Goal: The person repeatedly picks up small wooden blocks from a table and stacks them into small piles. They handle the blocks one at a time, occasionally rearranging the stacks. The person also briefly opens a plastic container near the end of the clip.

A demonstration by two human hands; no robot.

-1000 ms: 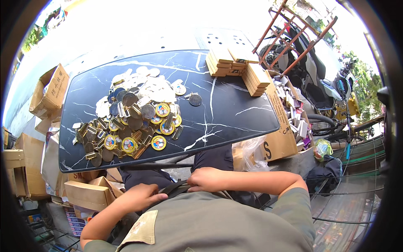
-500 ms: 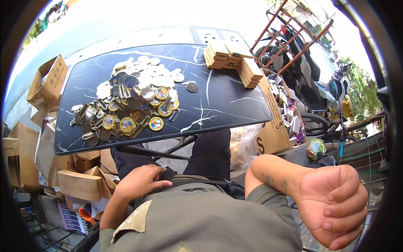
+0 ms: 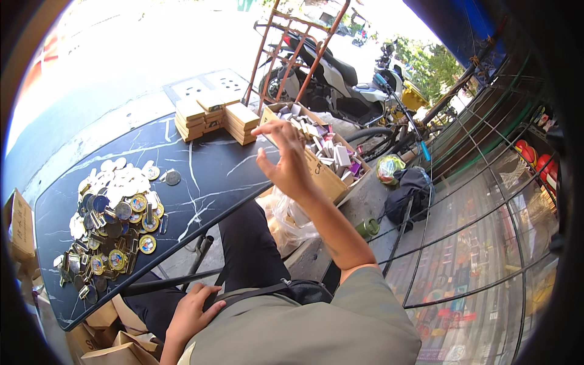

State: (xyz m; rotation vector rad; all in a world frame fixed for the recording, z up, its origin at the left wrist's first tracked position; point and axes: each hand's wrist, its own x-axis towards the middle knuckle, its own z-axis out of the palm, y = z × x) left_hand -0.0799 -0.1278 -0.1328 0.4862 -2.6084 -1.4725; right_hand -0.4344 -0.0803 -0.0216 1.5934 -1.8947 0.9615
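Note:
My right hand [image 3: 285, 157] is raised over the right end of the black marble-patterned table [image 3: 234, 169], fingers apart and loosely bent, with nothing visible in it. It is nearest to stacked flat brown boxes [image 3: 242, 121] at the far table corner. My left hand [image 3: 191, 313] lies at my waist by a black strap, fingers loosely stretched out and holding nothing I can see. On the table's left half lies a heap of round discs [image 3: 121, 211], white, dark and silver, some gold-rimmed with coloured faces. Small shiny metal bars [image 3: 132, 246] are mixed into it.
Right of the table, an open carton [image 3: 325, 173] holds many small boxes. A clear plastic bag [image 3: 285, 216] sits below the table edge. Behind stand a rusty metal frame [image 3: 303, 76] and a motorcycle [image 3: 347, 85]. Wire mesh [image 3: 462, 243] runs along my right; cartons [image 3: 125, 354] lie lower left.
My right hand has swung from the lower right, where it was a loose fist, up over the table's right end and opened. The view has turned right; my left hand stays at my waist.

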